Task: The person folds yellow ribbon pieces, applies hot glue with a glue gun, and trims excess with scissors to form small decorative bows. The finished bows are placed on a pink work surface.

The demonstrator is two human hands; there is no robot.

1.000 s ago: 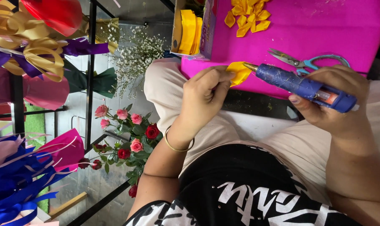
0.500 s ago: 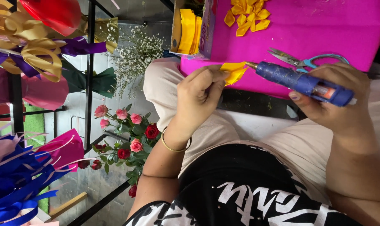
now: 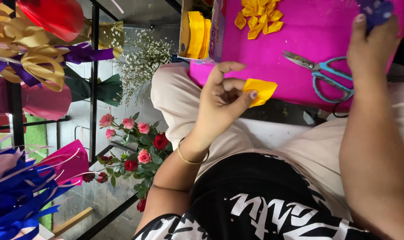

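My left hand [image 3: 222, 100] pinches a small folded piece of yellow ribbon [image 3: 260, 90] between thumb and fingers, over the near edge of a bright pink board [image 3: 309, 40] on my lap. My right hand [image 3: 371, 44] is raised over the board's far right side and grips a blue glitter glue gun [image 3: 376, 11], most of which is cut off by the frame's top edge. Blue-handled scissors [image 3: 322, 73] lie on the board between my two hands. A cluster of folded yellow ribbon pieces [image 3: 257, 18] rests near the board's top.
A box with a yellow ribbon roll [image 3: 195, 29] stands at the board's left edge. Red and pink roses [image 3: 135, 151], white baby's breath [image 3: 142, 60], gold and purple bows [image 3: 33, 62] and blue ribbon [image 3: 10, 204] crowd a black metal rack on the left.
My right hand has lifted the glue gun away from the yellow piece to the board's far right. My left hand still holds the piece, now pinched shut.
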